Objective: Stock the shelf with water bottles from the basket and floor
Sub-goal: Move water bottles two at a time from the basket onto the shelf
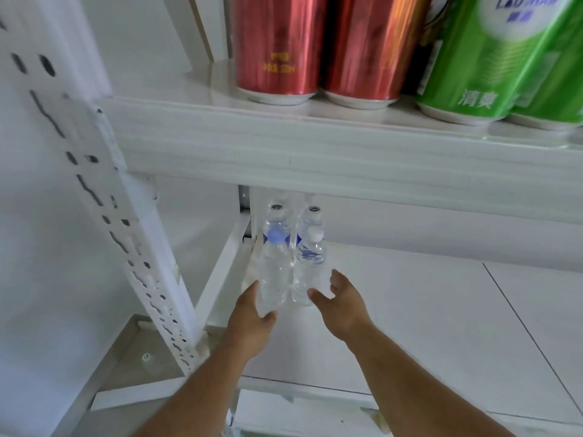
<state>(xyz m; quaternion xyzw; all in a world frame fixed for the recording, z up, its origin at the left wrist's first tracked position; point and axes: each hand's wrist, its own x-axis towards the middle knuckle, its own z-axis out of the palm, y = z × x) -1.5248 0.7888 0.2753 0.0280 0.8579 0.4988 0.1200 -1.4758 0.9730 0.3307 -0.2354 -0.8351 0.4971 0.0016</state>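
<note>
Both hands reach into the lower shelf (410,310) of a white rack. The left hand (252,323) wraps around the base of a clear bottle (274,275) with a pale blue cap; its thumb lies on the bottle's left side and its fingers curl under the right side, clamped on the bottle. The bottle stands about upright at the shelf's left end, near the side rail (220,272).

The right hand (340,301) is just right of a second bottle (307,272) with a white cap. Its fingers are spread apart, thumb and fingertips close to the bottle's lower part; I cannot tell whether they touch it. The two front bottles stand side by side, touching or almost so.

Behind them two more bottles (310,216) stand in a row, their caps just under the upper shelf (315,159).

On that upper shelf stand two red cans (277,48) and, to their right, green cans (482,58). A perforated white upright (126,222) runs down the left
</note>
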